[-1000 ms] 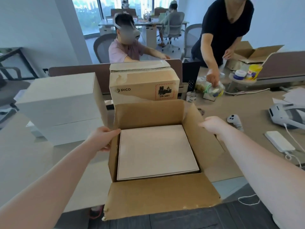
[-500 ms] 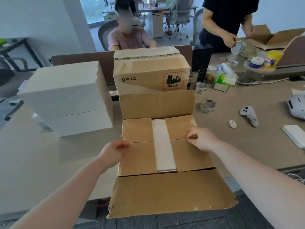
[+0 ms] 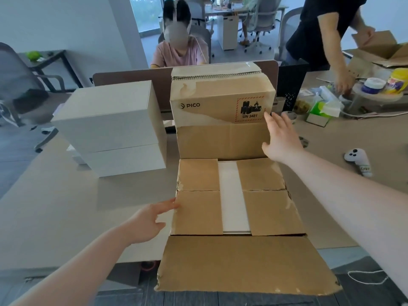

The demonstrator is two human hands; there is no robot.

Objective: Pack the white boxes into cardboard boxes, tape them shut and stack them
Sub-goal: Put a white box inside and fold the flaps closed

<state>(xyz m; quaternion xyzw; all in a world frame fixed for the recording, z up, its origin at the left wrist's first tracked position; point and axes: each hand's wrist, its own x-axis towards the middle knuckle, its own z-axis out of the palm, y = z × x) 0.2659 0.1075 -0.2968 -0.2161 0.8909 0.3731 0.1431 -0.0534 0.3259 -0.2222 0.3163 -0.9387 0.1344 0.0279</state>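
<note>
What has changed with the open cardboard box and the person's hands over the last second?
The two side flaps were folded down over the white box, leaving only a strip showing. The right hand then left its flap and reached up to the far flap; the left hand slid to the box's left edge. The near flap stays open, and the sealed carton and white stack have not moved.

Bare desk [image 3: 55,217] lies left of the open carton [image 3: 240,202]. Stacked white boxes [image 3: 114,129] block the far left; the PICO carton [image 3: 220,100] stands directly behind. A controller [image 3: 358,161] lies right.
</note>
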